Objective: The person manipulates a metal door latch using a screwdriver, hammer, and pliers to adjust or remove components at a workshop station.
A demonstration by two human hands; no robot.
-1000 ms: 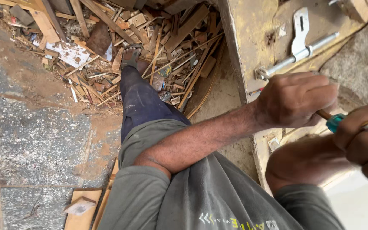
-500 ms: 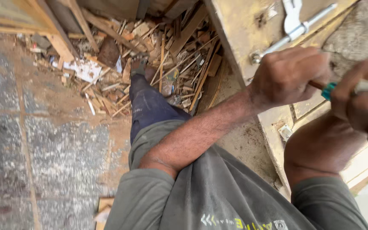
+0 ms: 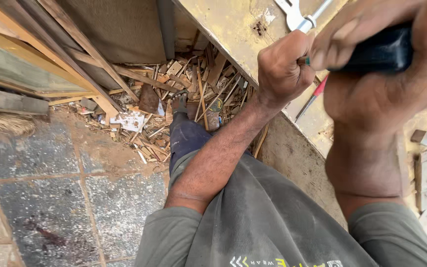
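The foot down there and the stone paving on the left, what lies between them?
In the head view, a litter of wood scraps and splinters lies between the foot and the stone paving.

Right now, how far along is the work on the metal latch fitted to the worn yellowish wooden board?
Looks done: the silver metal latch already sits on the yellowish wooden board. In hand: the right hand grips a dark-handled tool, and the left hand is closed near its front; the tip is hidden. Left: cannot judge fastening. Wood offcuts cover the floor, and a red-handled tool lies unused.
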